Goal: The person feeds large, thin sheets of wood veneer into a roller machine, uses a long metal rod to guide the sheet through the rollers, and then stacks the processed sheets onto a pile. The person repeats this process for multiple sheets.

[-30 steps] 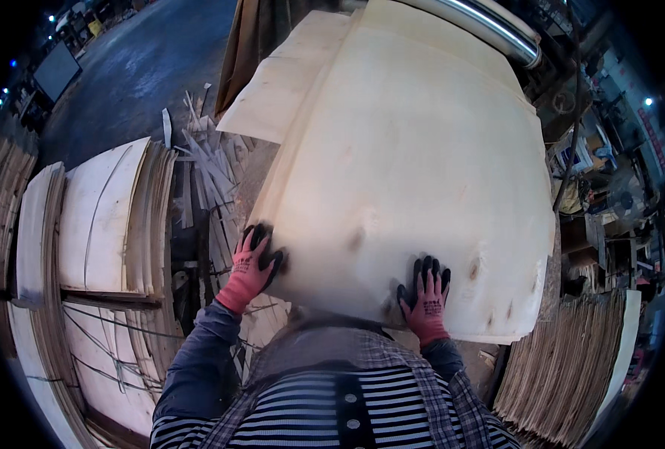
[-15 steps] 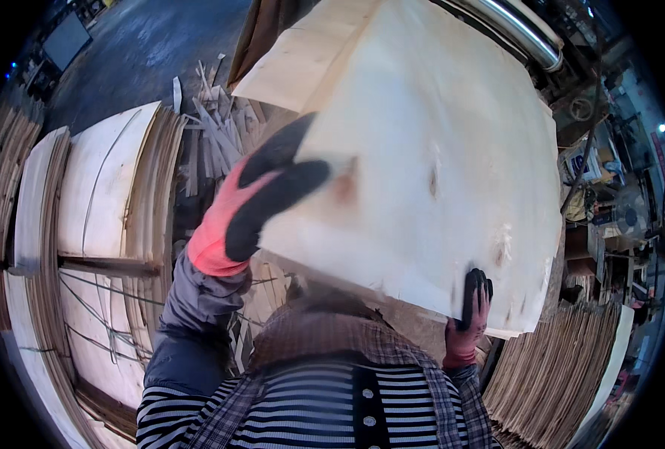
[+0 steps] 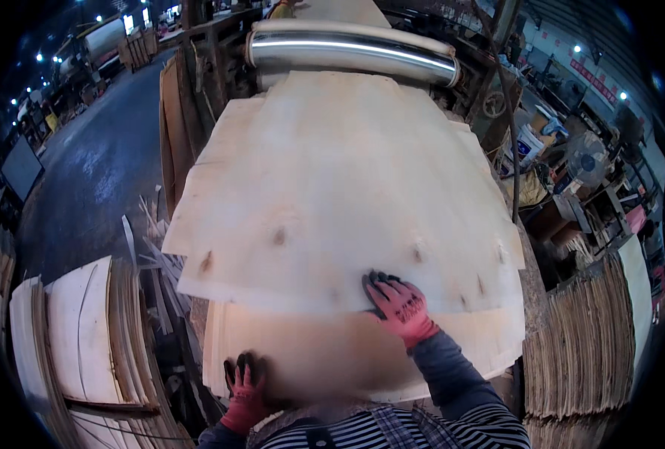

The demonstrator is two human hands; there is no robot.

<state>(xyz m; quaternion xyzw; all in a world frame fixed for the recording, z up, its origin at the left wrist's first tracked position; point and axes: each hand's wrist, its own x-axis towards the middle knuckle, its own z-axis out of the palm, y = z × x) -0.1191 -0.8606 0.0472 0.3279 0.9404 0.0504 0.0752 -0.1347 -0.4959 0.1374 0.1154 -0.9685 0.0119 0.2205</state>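
Note:
A large pale wood veneer sheet [image 3: 332, 187] with several brown knots lies over a stack of similar sheets. My right hand [image 3: 401, 305], in a pink glove with black-coated fingers, rests on top near its front edge, fingers stretched forward. Lower down, where the top sheet does not reach, the lower veneer sheets [image 3: 310, 348] show. At their near left corner is my left hand [image 3: 245, 389], gloved alike, fingers spread on the wood and holding nothing. Beyond the veneer's far edge runs a shiny metal roller [image 3: 355, 58].
Upright veneer bundles [image 3: 85, 329] stand at the left, and another thick veneer stack [image 3: 576, 344] at the right. Wood scraps [image 3: 160, 277] litter the floor by the left side. A fan [image 3: 587, 159] and a white bucket [image 3: 529, 142] are farther right.
The veneer sheet, lifted and tilted in both hands before, now lies flat on the stack. My left hand has let go and dropped to the near left corner. The view has swung toward the roller.

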